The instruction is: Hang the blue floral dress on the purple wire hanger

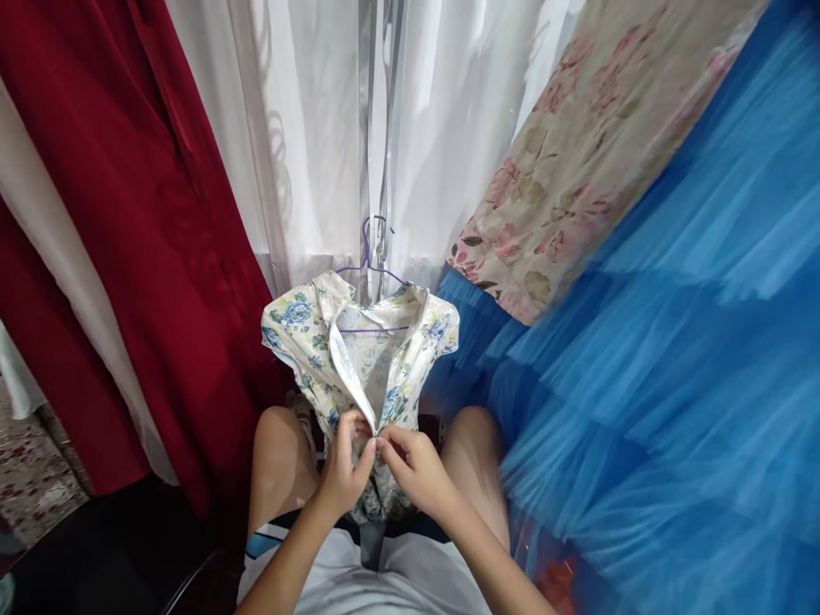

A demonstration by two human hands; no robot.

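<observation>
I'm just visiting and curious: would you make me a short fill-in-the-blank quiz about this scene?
1. The garment pinched by the left hand and right hand has a ____ print.
2. The hanger in its neck is ____.
3. The ruffled cloth on the right is ____.
4. The large drape on the left is ____.

Missing words: floral; purple; blue; red.

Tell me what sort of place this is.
Probably a clothing shop or dressmaker's room, though no sign confirms it: a short-sleeved floral garment on a purple hanger, tiered blue tulle and hanging rose-print fabric.
</observation>
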